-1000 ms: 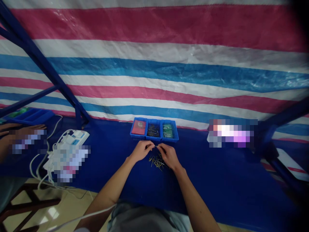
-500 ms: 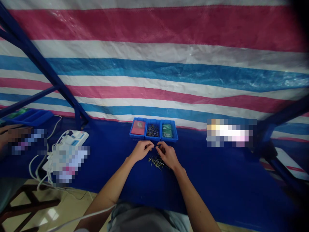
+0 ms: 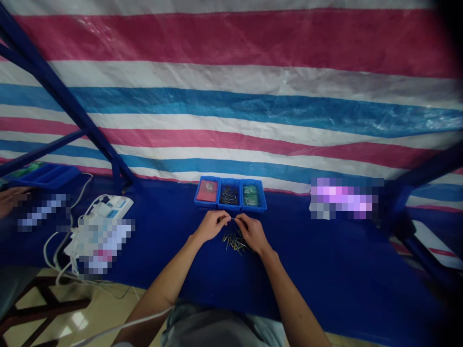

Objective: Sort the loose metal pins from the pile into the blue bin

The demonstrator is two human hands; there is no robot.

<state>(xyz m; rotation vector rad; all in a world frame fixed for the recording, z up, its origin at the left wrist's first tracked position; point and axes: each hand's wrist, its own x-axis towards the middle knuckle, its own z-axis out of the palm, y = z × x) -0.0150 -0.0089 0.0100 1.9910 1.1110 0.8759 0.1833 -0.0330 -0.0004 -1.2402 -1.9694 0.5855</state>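
My left hand (image 3: 212, 226) and my right hand (image 3: 253, 233) meet in the middle of the table, both closed in a pinch. Between their fingertips runs a thin pale rod-like piece (image 3: 233, 219), too small to name more closely. Just below my hands lies a loose pile of thin brass-coloured pins (image 3: 234, 243), partly covered by my right hand. Right behind my hands stand three joined blue bins (image 3: 229, 209). The left one holds a flat red piece (image 3: 207, 193), the middle one dark thin pins (image 3: 229, 194), the right one small green-and-clear packets (image 3: 250, 196).
On the left of the blue table (image 3: 325, 289) lie a white power strip (image 3: 121, 207) and tangled white cables (image 3: 74, 250). Another person's hand (image 3: 10, 200) is at the far left near a blue tray (image 3: 54, 174). Blue metal frame bars (image 3: 77, 115) stand on both sides.
The fingers of my right hand have shifted slightly around the thin piece. At the far left the other person's hand has drawn back leftward.
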